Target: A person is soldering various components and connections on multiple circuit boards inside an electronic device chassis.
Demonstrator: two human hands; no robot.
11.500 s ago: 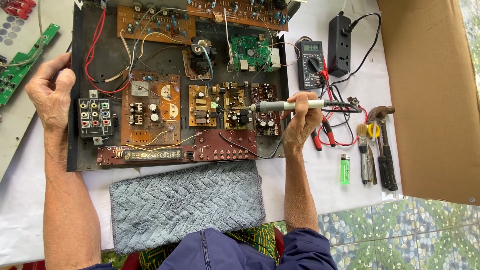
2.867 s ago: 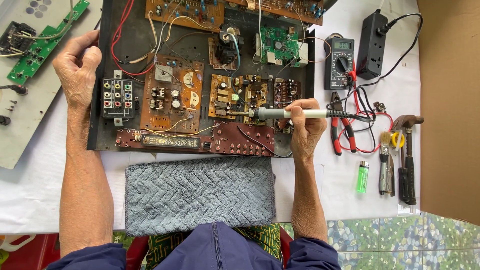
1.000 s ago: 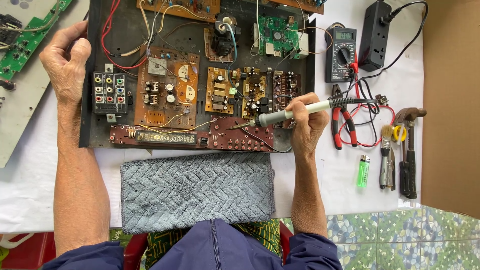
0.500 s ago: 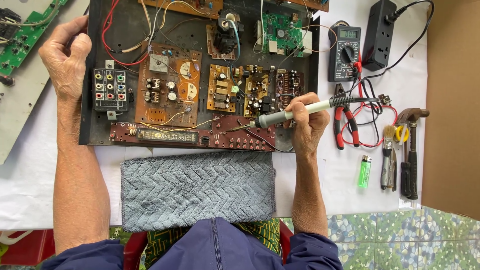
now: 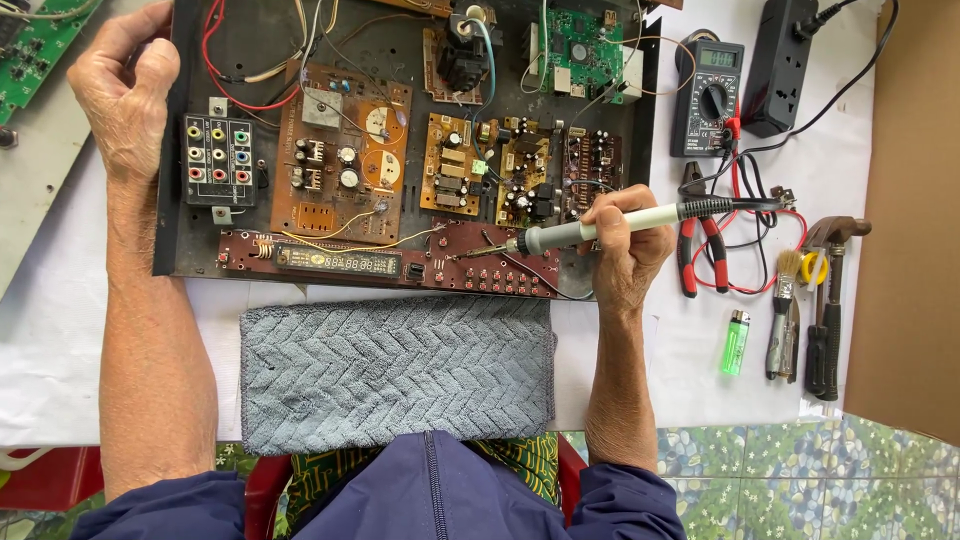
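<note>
**Soldering iron on the red front board**

The fingers (image 5: 612,206) of the right hand (image 5: 630,250) are clenched around the grey-handled soldering iron (image 5: 600,228), held like a pen, its metal tip resting on the long dark-red circuit board (image 5: 400,266) at the near edge of the open black metal chassis (image 5: 240,40). The iron's black cord runs off to the right over the red-handled pliers (image 5: 700,250). The left hand (image 5: 125,85) grips the chassis at its far left corner, fingers curled over the rim, just beside the block of coloured round sockets (image 5: 218,160). Brown circuit boards (image 5: 340,150) fill the middle of the chassis and a green one (image 5: 580,50) sits at the back. On the white-covered counter (image 5: 700,400), a folded grey towel (image 5: 395,370) lies just in front of the chassis. To the right are a dark multimeter (image 5: 708,95), a black power strip (image 5: 780,60), a green lighter (image 5: 735,342), a small brush (image 5: 783,315) and a hammer (image 5: 830,300).
</note>
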